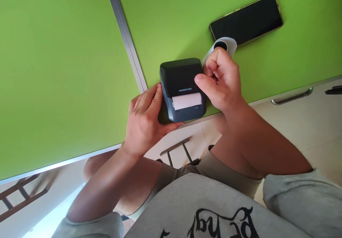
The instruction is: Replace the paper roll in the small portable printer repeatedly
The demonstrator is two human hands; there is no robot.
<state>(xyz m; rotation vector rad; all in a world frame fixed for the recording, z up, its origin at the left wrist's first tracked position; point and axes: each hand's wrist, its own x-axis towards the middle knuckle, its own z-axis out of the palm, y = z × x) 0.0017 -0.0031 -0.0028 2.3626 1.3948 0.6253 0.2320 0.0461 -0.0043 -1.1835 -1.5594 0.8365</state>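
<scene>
1. A small dark label printer [183,88] sits on the green desk [66,88], close to the desk's near edge and just right of a metal seam strip [125,35] that runs across the desktop.
2. A strip of white paper [187,101] shows at the printer's slot, below the brand lettering on its lid.
3. The left hand [145,119] rests against the printer's left side: its fingers lie flat along that side and the thumb reaches under the front corner, so the hand is half curled and steadies the printer rather than closing round it.
4. The right hand [221,83] is at the printer's right upper corner, fingers curled inward into a loose fist, thumb pointing toward the lid and touching or nearly touching it. Whether it pinches something small between the fingers cannot be told.
5. Just behind the right hand lies a white round gadget [223,45] with a dark circular face, partly hidden by the knuckles.
6. A black phone [247,19] lies face up on the desk beyond that gadget, its near end just beside it, angled across the desktop.
7. Below the desk edge on the right, a pale drawer front with a metal handle [291,96] is in view.
8. The person wears a grey shirt [208,209] with dark lettering and short sleeves.
</scene>
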